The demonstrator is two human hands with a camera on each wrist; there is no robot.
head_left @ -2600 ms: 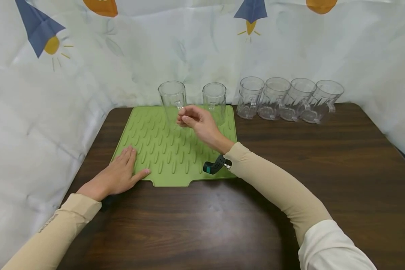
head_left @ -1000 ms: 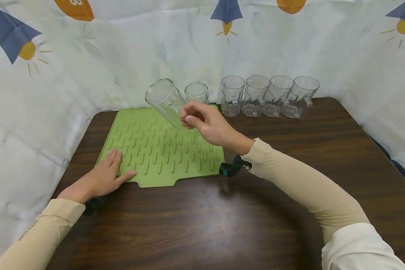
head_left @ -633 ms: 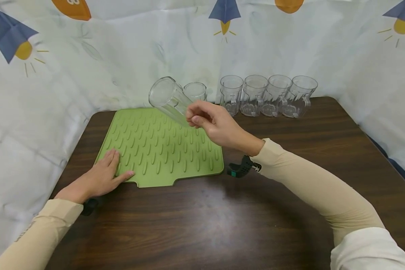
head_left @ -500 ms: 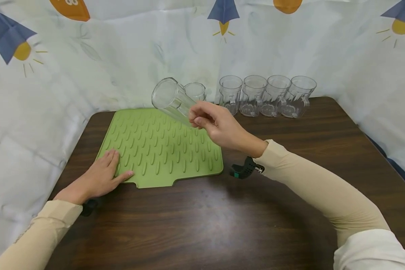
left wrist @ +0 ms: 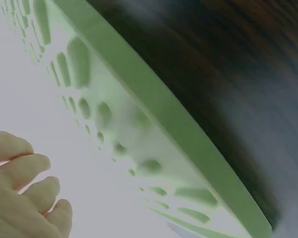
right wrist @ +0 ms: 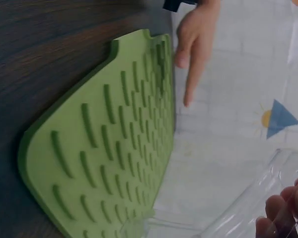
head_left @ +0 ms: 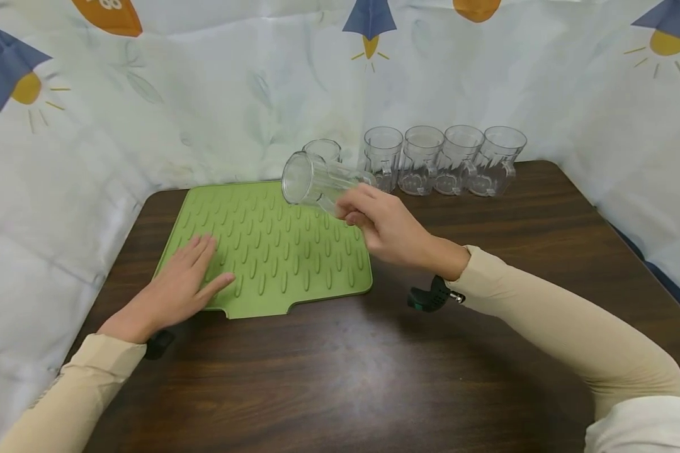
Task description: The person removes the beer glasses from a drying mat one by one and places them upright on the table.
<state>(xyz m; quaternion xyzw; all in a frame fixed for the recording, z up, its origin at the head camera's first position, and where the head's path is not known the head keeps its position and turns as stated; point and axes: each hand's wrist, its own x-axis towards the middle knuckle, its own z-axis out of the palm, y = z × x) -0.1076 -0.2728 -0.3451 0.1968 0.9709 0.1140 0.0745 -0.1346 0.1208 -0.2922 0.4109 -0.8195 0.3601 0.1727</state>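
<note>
My right hand [head_left: 391, 226] grips a clear glass mug [head_left: 323, 182] on its handle side, above the far right part of a green ridged mat [head_left: 272, 296]. The mug lies nearly sideways, one round end facing left. In the right wrist view the fingertips [right wrist: 280, 210] curl at the see-through mug [right wrist: 238, 208]. My left hand [head_left: 175, 286] hovers over the mat's near left corner, fingers straight and thumb spread. The left wrist view shows its fingers [left wrist: 30, 168] apart from the mat [left wrist: 154, 114]. Behind the held mug stands another clear mug [head_left: 324, 150], partly hidden.
Several clear mugs with handles, the nearest to the mat being one mug [head_left: 382, 157], stand in a row at the back right of the dark wooden table [head_left: 340, 377]. A white patterned curtain [head_left: 215, 94] hangs behind and at the sides.
My right hand has lifted the mug off the mat, tipped it over toward the left and drawn it rightward. The left hand, flat on the mat before, has risen slightly.
</note>
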